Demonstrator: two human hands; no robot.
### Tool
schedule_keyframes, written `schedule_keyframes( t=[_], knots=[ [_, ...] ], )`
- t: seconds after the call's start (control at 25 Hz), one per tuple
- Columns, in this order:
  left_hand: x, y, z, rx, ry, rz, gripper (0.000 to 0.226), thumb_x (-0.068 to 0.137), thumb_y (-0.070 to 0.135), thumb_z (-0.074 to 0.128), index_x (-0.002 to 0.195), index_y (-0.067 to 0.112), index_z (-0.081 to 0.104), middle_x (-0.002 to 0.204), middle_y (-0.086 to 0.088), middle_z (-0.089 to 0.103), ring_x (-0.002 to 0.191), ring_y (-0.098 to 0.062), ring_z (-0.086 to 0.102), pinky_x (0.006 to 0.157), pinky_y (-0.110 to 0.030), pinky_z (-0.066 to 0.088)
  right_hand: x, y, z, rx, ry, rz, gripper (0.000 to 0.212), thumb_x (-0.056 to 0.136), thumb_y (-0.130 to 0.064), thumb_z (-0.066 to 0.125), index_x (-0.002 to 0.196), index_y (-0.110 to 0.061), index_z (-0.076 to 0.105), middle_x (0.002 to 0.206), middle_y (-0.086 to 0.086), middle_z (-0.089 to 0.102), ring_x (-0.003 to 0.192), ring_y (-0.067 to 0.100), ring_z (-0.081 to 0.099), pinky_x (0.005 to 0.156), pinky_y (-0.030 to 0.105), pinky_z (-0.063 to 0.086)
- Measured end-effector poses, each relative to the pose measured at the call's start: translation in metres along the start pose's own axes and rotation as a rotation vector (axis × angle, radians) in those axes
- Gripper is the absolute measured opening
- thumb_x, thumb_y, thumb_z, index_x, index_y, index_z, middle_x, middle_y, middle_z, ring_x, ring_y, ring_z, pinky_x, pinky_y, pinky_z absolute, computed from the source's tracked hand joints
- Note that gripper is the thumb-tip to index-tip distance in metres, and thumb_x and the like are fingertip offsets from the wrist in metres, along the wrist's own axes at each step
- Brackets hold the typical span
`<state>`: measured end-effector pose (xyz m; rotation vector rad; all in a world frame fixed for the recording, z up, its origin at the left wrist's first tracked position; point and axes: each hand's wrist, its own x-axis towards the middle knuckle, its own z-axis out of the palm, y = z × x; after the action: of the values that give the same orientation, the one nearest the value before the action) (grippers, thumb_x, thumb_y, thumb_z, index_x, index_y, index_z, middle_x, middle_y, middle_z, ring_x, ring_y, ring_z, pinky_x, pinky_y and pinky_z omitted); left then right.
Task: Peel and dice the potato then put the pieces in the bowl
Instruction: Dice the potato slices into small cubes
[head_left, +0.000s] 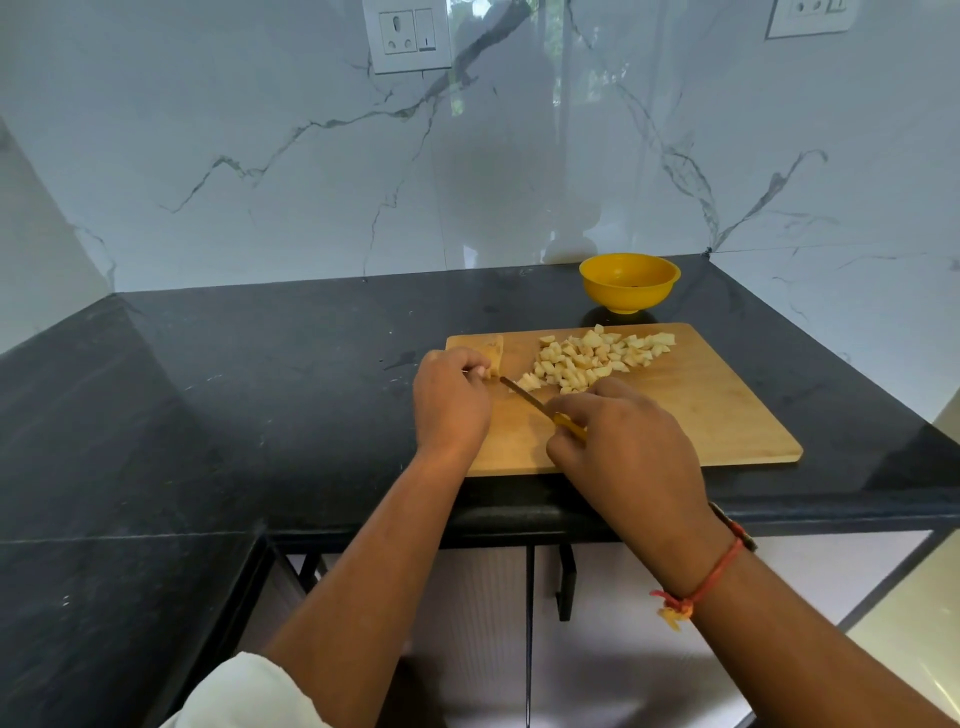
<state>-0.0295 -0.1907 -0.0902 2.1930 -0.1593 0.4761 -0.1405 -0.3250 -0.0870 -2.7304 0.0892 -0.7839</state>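
**Dicing at the Board, Bowl Behind**

Curled the left hand (452, 397) over the uncut potato chunk (494, 349) at the far left corner of the wooden cutting board (727, 415), fingers bent down and holding it to the wood. Clamped the right hand (628, 441) round the yellow handle of a small knife (524, 397), with the blade slanted up and left toward the chunk and the tip just beside the left fingers. Could not tell whether the edge touched the board. Had the diced pieces (597, 358) heaped on the far half of the board, a few of them right at the blade. Had the yellow bowl (629, 283) standing on the dark counter (260, 389) just past the board's far edge, apart from the heap. Wore a red thread (711, 582) at the right wrist and a pale sleeve (244, 696) on the left arm. Worked before a white marble wall with a switch socket (407, 34) high up.
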Motion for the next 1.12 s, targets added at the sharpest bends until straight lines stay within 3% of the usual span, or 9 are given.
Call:
schedule_keyframes(
  t=[0.36,0.6,0.84,1.0,1.12],
  knots=[
    [0.002,-0.003,-0.002,-0.099,-0.001,-0.104,0.019,0.099,0.009,0.057,0.106,0.021,0.071,0.12,0.003,0.058,0.102,-0.005,0.051,0.088,-0.02,0.042,0.019,0.027,0.007,-0.054,-0.042,0.09,0.033,0.091,-0.041,0.06,0.124,-0.038,0.066,0.106,-0.009,0.058,0.082,0.011,0.056,0.065,0.027,0.051],
    [0.003,-0.003,0.0,-0.127,0.009,-0.13,0.019,0.098,0.008,0.059,0.105,0.022,0.068,0.115,0.003,0.06,0.101,-0.009,0.057,0.092,-0.025,0.051,0.024,0.038,0.006,-0.064,-0.056,0.127,0.034,0.09,-0.043,0.06,0.123,-0.039,0.066,0.106,-0.008,0.059,0.085,0.012,0.057,0.067,0.03,0.054],
    [0.004,-0.002,-0.001,-0.144,0.024,-0.175,0.019,0.096,0.008,0.061,0.104,0.025,0.062,0.113,0.004,0.06,0.097,-0.008,0.058,0.087,-0.024,0.052,0.035,0.022,0.012,0.05,0.014,0.069,0.032,0.089,-0.041,0.062,0.12,-0.035,0.069,0.098,-0.007,0.061,0.082,0.009,0.055,0.064,0.025,0.051],
    [0.007,0.0,-0.006,-0.077,-0.001,-0.218,0.028,0.093,0.016,0.068,0.12,0.02,0.062,0.12,0.002,0.06,0.104,-0.01,0.057,0.086,-0.023,0.049,0.052,0.023,0.023,0.136,-0.014,0.057,0.033,0.089,-0.041,0.063,0.119,-0.032,0.071,0.1,-0.006,0.063,0.086,0.008,0.057,0.074,0.025,0.053],
    [0.013,0.003,-0.01,0.051,-0.077,-0.136,0.041,0.093,0.021,0.07,0.132,0.015,0.059,0.129,0.0,0.061,0.119,-0.017,0.056,0.097,-0.029,0.047,0.051,0.029,0.024,0.26,0.013,0.117,0.027,0.088,-0.037,0.065,0.113,-0.032,0.073,0.098,-0.007,0.065,0.081,0.007,0.057,0.068,0.021,0.048]
  ],
)
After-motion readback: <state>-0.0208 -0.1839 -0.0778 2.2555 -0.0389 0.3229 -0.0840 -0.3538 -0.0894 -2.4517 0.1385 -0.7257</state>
